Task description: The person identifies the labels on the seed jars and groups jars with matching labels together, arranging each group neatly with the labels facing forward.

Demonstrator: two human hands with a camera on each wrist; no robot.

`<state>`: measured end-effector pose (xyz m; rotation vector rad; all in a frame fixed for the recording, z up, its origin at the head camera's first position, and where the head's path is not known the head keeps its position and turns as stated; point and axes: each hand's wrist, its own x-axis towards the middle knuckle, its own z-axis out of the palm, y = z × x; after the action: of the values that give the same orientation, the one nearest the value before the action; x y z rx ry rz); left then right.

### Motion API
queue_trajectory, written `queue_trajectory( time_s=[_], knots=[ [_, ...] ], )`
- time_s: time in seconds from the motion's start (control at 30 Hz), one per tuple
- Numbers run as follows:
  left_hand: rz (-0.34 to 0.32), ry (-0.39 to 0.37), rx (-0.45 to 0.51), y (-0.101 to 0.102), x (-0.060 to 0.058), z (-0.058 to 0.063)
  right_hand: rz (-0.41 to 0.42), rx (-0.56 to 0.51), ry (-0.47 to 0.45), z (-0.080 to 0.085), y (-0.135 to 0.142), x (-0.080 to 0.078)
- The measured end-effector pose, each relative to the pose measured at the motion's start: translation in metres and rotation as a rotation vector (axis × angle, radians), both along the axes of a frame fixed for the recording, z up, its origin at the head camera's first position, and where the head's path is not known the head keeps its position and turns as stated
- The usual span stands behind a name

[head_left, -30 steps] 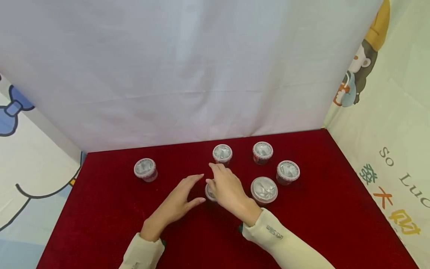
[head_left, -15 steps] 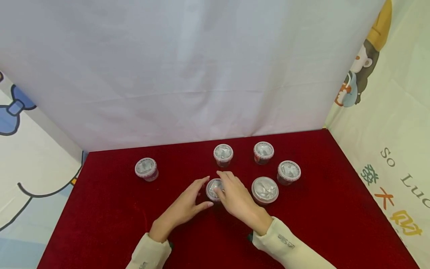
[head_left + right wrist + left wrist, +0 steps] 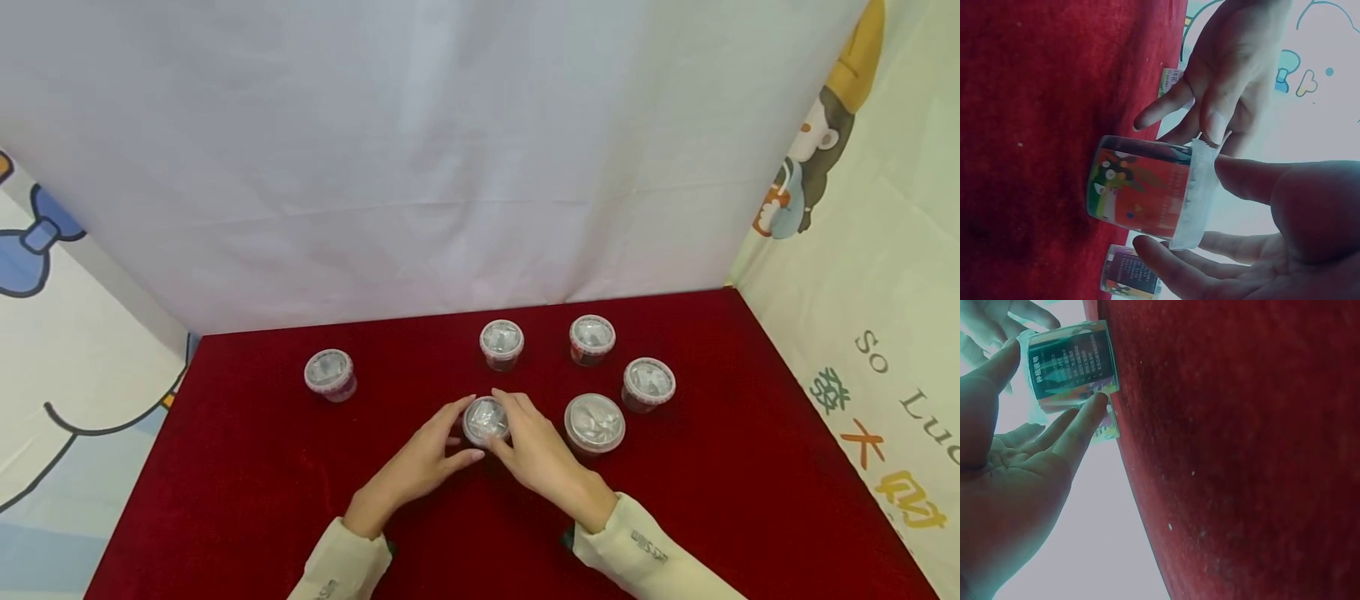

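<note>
A small clear plastic tub (image 3: 486, 419) with a translucent lid stands on the red cloth between both hands. Its label (image 3: 1147, 194) has a red field with a printed plant, and a dark text panel (image 3: 1075, 359) faces the left wrist camera. From the left, my left hand (image 3: 420, 460) holds it, thumb near the lid rim and fingers bent along the side. On the other side my right hand (image 3: 543, 454) grips the tub, its thumb (image 3: 1244, 178) at the lid and its fingers (image 3: 1172, 269) along the wall. Contact of some left fingertips is hard to make out.
A wider lidded tub (image 3: 595, 423) stands just right of the right hand. Several similar tubs are spread further back, including one on the left (image 3: 330, 375) and one at the centre (image 3: 502, 343). Cloth backdrops (image 3: 420, 167) enclose the red table (image 3: 247, 467).
Both hands have closed in on the small tub from either side. The right hand has moved off its lid to the right and the left hand has come rightward to it.
</note>
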<state>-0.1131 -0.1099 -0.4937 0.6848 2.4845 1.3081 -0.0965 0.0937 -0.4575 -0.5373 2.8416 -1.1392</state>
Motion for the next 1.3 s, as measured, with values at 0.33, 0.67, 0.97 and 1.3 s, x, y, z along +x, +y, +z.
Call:
queue_trajectory(
  time_s=[0.33, 0.67, 0.97, 1.3],
  knots=[
    [0.030, -0.032, 0.051, 0.005, -0.001, -0.004, -0.003, -0.037, -0.050, -0.006, 0.004, 0.000],
    [0.033, 0.001, 0.062, 0.007, -0.002, -0.008, 0.000, -0.049, -0.071, -0.008, 0.007, -0.002],
    [0.014, -0.025, 0.114, 0.002, -0.002, -0.004, -0.035, -0.093, -0.120, -0.001, 0.010, -0.003],
    [0.001, -0.095, 0.182, -0.004, -0.004, 0.008, -0.011, -0.200, -0.154, 0.008, 0.013, -0.003]
  ],
)
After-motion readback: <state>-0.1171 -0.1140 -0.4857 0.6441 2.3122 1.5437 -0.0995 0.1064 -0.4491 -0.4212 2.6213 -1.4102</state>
